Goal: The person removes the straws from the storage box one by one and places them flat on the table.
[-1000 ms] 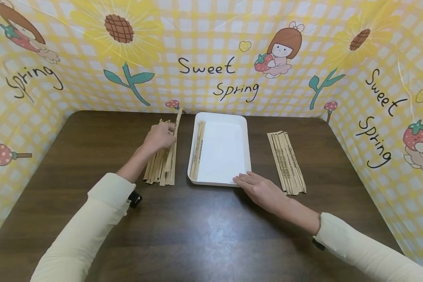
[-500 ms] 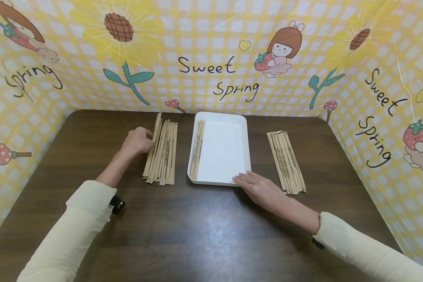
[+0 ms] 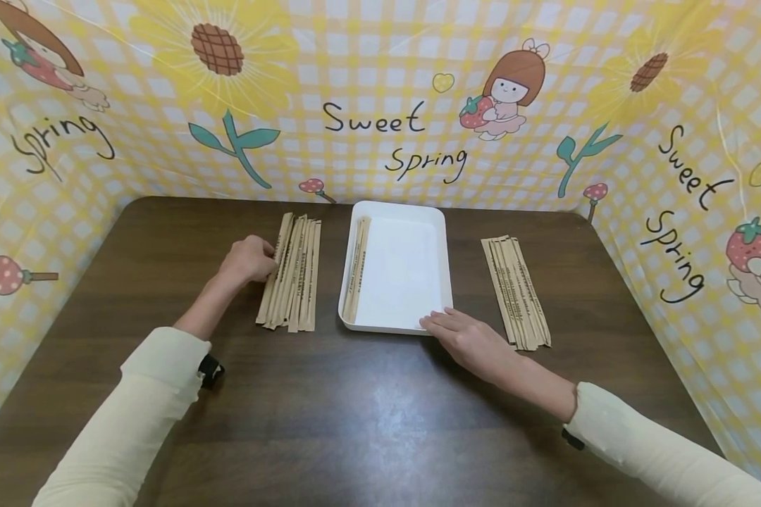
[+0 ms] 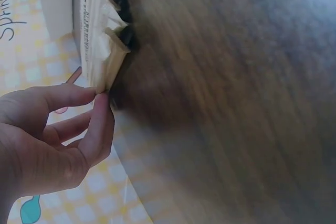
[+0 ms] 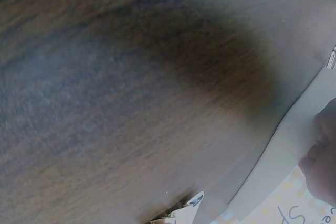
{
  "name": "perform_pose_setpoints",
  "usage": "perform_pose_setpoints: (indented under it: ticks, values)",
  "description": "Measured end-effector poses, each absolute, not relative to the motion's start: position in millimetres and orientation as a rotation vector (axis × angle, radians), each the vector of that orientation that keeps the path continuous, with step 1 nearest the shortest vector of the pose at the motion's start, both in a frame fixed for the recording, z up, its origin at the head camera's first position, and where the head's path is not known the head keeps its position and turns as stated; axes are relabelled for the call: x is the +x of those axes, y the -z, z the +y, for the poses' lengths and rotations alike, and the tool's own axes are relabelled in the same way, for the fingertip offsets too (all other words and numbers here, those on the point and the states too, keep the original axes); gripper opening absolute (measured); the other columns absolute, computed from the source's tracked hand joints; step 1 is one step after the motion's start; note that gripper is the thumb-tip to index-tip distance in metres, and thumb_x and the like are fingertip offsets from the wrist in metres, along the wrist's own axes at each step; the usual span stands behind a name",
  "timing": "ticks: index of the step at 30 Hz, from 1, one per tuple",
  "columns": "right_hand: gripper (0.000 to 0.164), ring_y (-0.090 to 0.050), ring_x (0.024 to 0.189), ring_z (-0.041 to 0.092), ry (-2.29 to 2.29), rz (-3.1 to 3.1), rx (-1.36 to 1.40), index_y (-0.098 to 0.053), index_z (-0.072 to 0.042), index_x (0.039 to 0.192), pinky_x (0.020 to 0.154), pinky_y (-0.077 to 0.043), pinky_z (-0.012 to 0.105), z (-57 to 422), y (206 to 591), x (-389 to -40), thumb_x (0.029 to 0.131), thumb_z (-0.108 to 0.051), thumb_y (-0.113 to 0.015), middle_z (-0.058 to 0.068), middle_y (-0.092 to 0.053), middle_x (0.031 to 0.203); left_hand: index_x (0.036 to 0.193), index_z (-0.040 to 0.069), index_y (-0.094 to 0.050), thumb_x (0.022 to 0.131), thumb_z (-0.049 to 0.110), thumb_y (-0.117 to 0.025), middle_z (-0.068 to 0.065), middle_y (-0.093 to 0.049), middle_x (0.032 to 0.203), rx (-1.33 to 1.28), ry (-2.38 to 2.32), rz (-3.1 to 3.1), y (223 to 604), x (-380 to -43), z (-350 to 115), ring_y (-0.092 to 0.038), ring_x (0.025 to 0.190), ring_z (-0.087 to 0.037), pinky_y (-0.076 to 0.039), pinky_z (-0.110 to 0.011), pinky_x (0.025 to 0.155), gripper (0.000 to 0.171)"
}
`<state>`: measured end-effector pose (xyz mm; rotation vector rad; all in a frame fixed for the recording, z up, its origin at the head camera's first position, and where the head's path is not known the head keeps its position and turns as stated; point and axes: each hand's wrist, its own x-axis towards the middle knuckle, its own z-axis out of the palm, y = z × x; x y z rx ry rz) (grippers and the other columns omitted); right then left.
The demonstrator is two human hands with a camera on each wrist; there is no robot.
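Note:
A pile of long, narrow brown paper-wrapped sticks (image 3: 292, 274) with dark print lies on the table left of the tray. At its left edge my left hand (image 3: 249, 259) pinches a paper-wrapped stick (image 4: 107, 69) between thumb and fingertips, as the left wrist view shows. A white tray (image 3: 402, 329) stands in the middle, with a few similar wrapped sticks (image 3: 355, 274) along its left wall. My right hand (image 3: 472, 345) rests with straight fingers on the tray's near right corner; in the right wrist view only blurred fingers (image 5: 323, 174) show beside the tray wall.
A second, smaller bundle of wrapped sticks (image 3: 516, 292) lies right of the tray, slightly slanted, close to my right hand. Brown wooden tabletop (image 3: 330, 422) extends in front. A yellow checked cloth (image 3: 368, 56) walls in the back and sides.
My left hand has moved from the top of the left pile to its left edge. A stick there slid down nearly level with the others. My right hand and the tray stay put.

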<state>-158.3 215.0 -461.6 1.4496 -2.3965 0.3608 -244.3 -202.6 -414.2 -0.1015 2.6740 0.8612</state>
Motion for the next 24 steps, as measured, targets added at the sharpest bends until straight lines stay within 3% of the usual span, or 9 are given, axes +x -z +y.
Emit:
perform_pose_setpoints:
  ticks: [9,17,21,24]
  values:
    - [0.039,-0.065,0.114,0.027,-0.359,-2.407,1.439,-0.067,0.004,0.123,0.103,-0.047,0.042,214,461,-158,0.084,0.005,-0.072,0.014,-0.069,0.12,0.14,-0.013,-0.047,0.09,0.007,-0.051,-0.032,-0.059,0.124,-0.116,-0.852,2.669,417,-243,-205,-0.06,0.07,-0.023,-0.046,-0.035,0.063,0.054]
    - [0.037,-0.064,0.115,0.027,-0.348,-2.423,1.445,-0.067,0.004,0.122,0.104,-0.046,0.041,214,460,-157,0.085,0.005,-0.071,0.014,-0.069,0.12,0.139,-0.014,-0.047,0.092,0.01,-0.05,-0.033,-0.056,0.129,-0.112,-0.902,2.698,407,-244,-199,-0.064,0.093,-0.034,-0.051,-0.044,0.076,0.053]
    - [0.037,-0.064,0.115,0.027,-0.346,-2.433,1.442,-0.067,0.004,0.123,0.104,-0.045,0.041,214,459,-157,0.086,0.005,-0.071,0.014,-0.069,0.121,0.141,-0.01,-0.047,0.092,0.012,-0.051,-0.026,-0.067,0.114,-0.088,-0.9,2.709,397,-245,-182,-0.066,0.087,-0.031,-0.052,-0.039,0.072,0.054]
    - [0.038,-0.064,0.115,0.027,-0.348,-2.431,1.439,-0.067,0.004,0.123,0.104,-0.045,0.041,214,460,-157,0.086,0.005,-0.07,0.014,-0.069,0.121,0.141,-0.007,-0.049,0.089,0.014,-0.054,-0.019,-0.071,0.103,-0.064,-0.874,2.715,392,-247,-168,-0.062,0.071,-0.024,-0.048,-0.033,0.061,0.056]
